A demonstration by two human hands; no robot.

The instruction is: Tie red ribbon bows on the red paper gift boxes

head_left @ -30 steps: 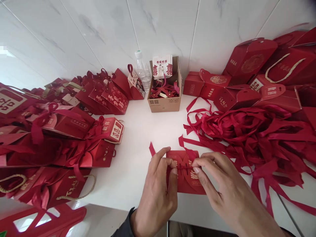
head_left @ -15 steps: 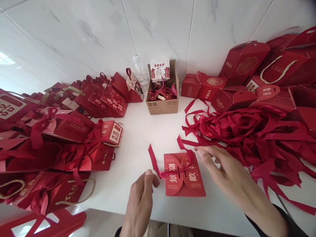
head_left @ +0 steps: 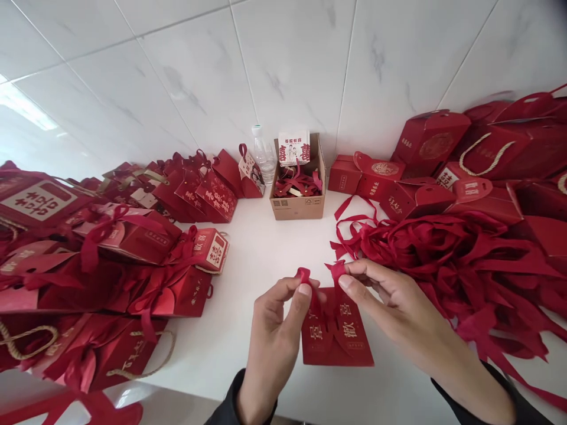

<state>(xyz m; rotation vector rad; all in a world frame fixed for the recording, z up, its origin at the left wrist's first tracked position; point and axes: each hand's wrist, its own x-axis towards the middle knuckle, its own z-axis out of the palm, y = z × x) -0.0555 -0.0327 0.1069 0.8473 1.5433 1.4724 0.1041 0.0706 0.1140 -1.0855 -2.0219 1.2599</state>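
Our left hand (head_left: 281,324) and right hand (head_left: 394,313) pinch satiny ribbon (head_left: 338,273) between fingertips; beneath them lies the straight-edged card box (head_left: 353,352), smooth white tabletop (head_left: 254,254) giving room leftward, heaped ribbons (head_left: 443,248) crowding the right fingers.

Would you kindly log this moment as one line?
left hand: pinching ribbon | right hand: pinching ribbon | red box: on table, below hands | ribbon heap: to the right
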